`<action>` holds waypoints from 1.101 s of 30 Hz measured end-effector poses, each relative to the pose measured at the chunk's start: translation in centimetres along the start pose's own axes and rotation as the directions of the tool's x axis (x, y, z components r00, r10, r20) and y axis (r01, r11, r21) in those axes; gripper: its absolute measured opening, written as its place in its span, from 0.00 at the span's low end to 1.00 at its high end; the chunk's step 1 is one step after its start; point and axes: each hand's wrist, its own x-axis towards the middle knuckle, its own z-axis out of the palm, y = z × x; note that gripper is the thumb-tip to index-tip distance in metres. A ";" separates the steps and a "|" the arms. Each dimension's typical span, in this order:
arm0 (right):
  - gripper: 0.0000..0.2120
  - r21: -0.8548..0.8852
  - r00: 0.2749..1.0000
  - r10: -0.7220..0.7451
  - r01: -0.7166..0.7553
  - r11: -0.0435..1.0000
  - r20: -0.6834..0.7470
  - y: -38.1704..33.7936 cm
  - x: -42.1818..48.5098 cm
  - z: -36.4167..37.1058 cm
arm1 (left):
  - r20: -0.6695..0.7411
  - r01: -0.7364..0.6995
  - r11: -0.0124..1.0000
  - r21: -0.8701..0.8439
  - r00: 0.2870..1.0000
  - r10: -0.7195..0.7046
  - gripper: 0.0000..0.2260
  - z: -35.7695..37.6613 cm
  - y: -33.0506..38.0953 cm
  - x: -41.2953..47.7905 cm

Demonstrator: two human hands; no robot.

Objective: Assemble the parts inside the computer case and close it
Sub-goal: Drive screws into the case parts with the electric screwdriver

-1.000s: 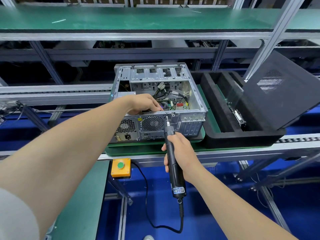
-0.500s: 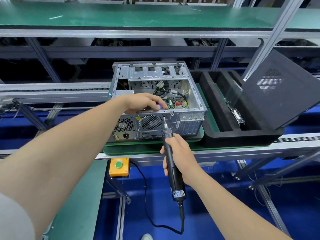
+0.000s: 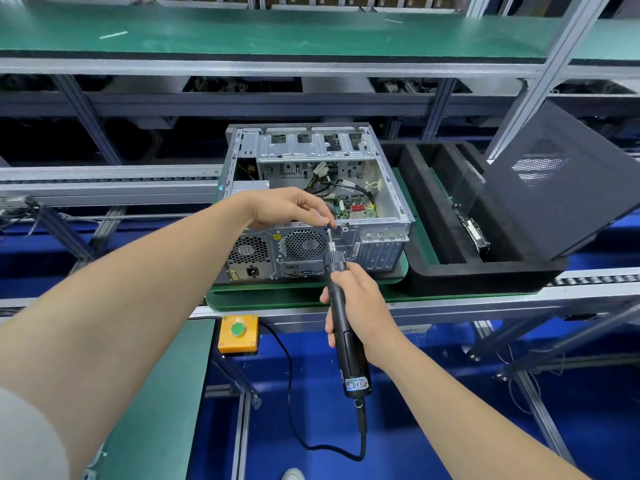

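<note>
The open silver metal computer case (image 3: 381, 242) sits on the green tray (image 3: 277, 299), by its near edge. The right hand (image 3: 360, 306) grips a black electric screwdriver (image 3: 349, 348); the left hand (image 3: 287, 207) pinches its bit tip at the case's top rim.

The computer case (image 3: 381, 233) is silver-grey metal with round perforated fan grilles (image 3: 303, 243), and its board (image 3: 341, 206) is green with a red block (image 3: 358, 208). The pallet (image 3: 277, 299) is green; the foam tray (image 3: 485, 278) and side panel (image 3: 561, 216) are black, the panel carrying a dotted vent patch (image 3: 540, 166). The screwdriver (image 3: 346, 337) in my right hand (image 3: 360, 306) is black with a blue-white label (image 3: 356, 385), the button box (image 3: 239, 342) orange-yellow with a green button (image 3: 237, 329), the floor (image 3: 415, 427) blue.
</note>
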 end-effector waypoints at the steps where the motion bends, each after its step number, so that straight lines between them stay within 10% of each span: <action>1: 0.05 -0.003 1.000 0.002 -0.002 1.000 0.000 -0.1 0.0 0.0 | -0.001 -0.008 0.999 0.033 1.000 0.008 0.08 0.0 0.0 0.0; 25: 0.06 -0.201 0.999 0.003 -0.011 0.980 -0.039 -1.2 0.0 -0.3 | 0.051 -0.125 0.981 0.150 0.992 0.118 0.06 0.4 0.1 -0.2; 33: 0.23 -0.376 0.993 -0.058 0.017 0.926 -0.099 -0.8 0.1 -0.5 | 0.047 -0.129 0.977 0.172 0.991 0.123 0.05 0.7 0.5 -0.5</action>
